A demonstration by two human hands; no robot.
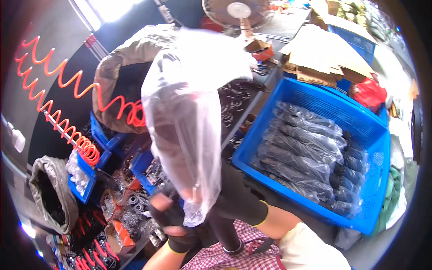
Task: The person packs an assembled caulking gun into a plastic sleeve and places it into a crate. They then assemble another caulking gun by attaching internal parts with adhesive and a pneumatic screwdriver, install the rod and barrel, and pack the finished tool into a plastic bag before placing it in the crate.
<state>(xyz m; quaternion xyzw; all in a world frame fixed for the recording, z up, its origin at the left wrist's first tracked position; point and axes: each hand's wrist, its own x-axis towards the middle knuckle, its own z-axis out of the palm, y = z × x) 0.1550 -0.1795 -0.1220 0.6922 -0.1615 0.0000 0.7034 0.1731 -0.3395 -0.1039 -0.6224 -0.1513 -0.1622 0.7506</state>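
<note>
A large clear plastic bag [193, 121] hangs upright in front of me, its upper part blurred and washed out by light. My right hand [191, 194], in a black sleeve, is mostly behind the bag; fingertips show faintly through the plastic, closed on it. My left hand [171, 216], in a dark glove with bare fingertips, is curled beside the bag's lower end; what it grips is unclear. Between my forearms a black tubular part [227, 236] with a ring-shaped end leans against my checked apron.
Right, a blue crate [310, 216] holds several bagged dark parts. Cardboard sheets [324, 51] lie beyond it. Left are coiled orange hoses [74, 87], a cloth-wrapped ring [105, 85], blue bins [83, 180] and loose metal parts [135, 202]. A fan [238, 11] stands at the back.
</note>
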